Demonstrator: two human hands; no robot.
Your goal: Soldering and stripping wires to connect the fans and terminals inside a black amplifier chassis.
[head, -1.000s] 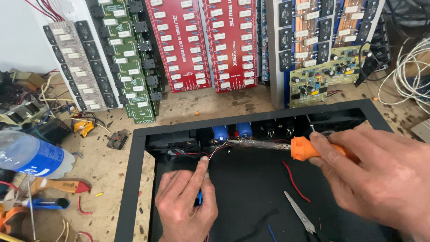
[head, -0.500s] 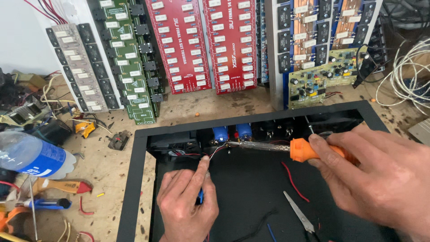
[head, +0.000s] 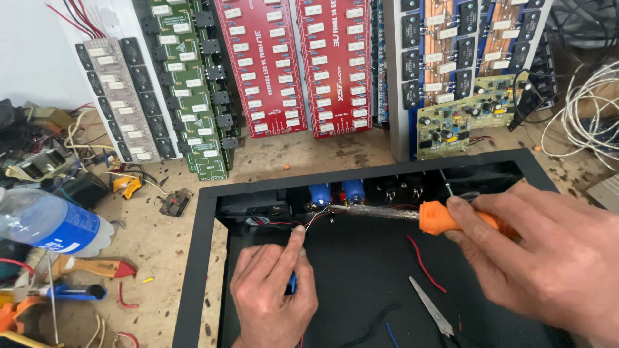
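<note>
My right hand [head: 548, 258] grips the orange handle of a soldering iron [head: 412, 214] whose metal shaft points left, its tip at the back wall of a black metal case [head: 200, 258]. My left hand [head: 274, 290] pinches a thin wire [head: 309, 222] that rises toward the iron's tip, just below two blue capacitors [head: 335, 192]. A small blue object shows between the left hand's fingers.
Scissors [head: 433, 314] and a loose red wire [head: 422, 261] lie inside the case. Red, green and blue circuit boards [head: 296, 64] lean at the back. A plastic bottle [head: 45, 222], pliers and cutters lie left on the wooden bench; a white cable coil [head: 587, 116] sits right.
The left hand's fingers have shifted up a little toward the iron's tip. The right hand and the iron have hardly moved.
</note>
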